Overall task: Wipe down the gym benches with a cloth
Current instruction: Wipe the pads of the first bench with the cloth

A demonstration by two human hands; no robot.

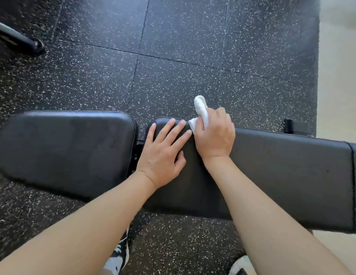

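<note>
A black padded gym bench lies across the view in two parts: a seat pad (66,147) on the left and a long back pad (282,171) on the right, with a narrow gap between them. My left hand (163,151) rests flat on the left end of the long pad, fingers straight and spread. My right hand (215,135) grips a small white cloth (201,112) at the far edge of that same pad, just right of my left fingertips. Part of the cloth sticks up past my fingers.
Black rubber floor tiles (173,56) with white speckles surround the bench. A grey metal equipment leg (18,36) lies at the far left. A black bench foot (292,126) shows behind the long pad. Pale floor (340,56) runs along the right. My shoes (119,253) are below.
</note>
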